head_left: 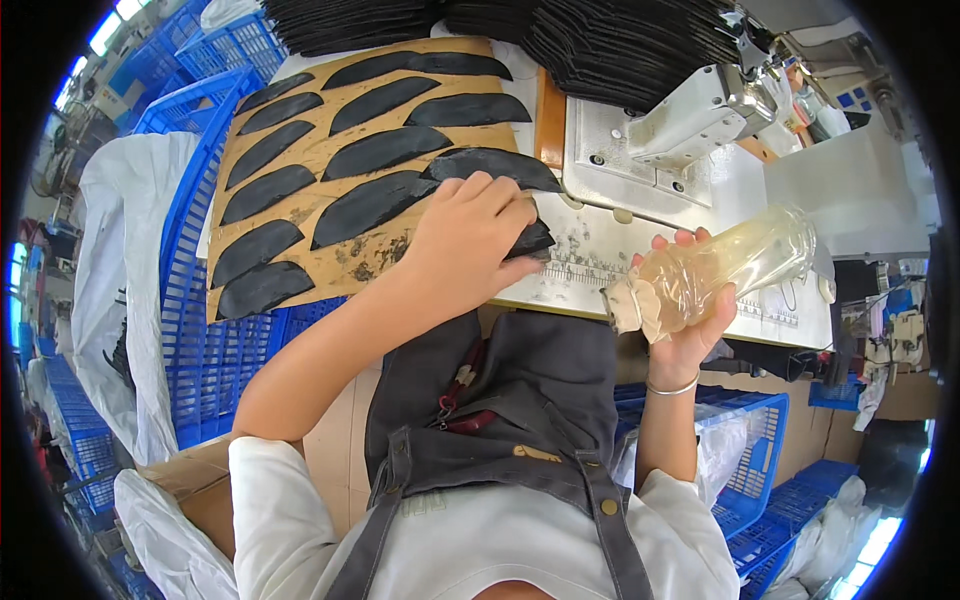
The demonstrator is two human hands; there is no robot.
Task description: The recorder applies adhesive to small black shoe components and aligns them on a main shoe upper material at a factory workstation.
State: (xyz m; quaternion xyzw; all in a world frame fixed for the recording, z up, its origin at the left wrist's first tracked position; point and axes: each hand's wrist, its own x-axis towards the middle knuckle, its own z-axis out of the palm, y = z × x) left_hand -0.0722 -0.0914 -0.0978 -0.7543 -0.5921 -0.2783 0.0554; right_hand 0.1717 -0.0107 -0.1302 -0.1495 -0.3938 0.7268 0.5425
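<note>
My right hand [706, 328] is wrapped round a clear plastic bottle [745, 258] with a yellowish tint. The bottle lies tilted, its wrapped, stained mouth pointing left and down. My left hand [468, 228] bends over the right edge of a brown board, with a dark, crescent-like piece [532, 240] between its thumb and fingers; most of that piece is hidden. Just above the fingers lies another black crescent-shaped piece [495, 166]. Several similar pieces [375, 160] are laid out in columns on the brown board [300, 215].
A white sewing machine [700, 115] stands at the right on a pale work surface [570, 285] with a printed ruler. Stacked black pieces [620, 50] fill the back. Blue plastic crates [215, 365] flank the table, with a white sack [125, 270] at the left.
</note>
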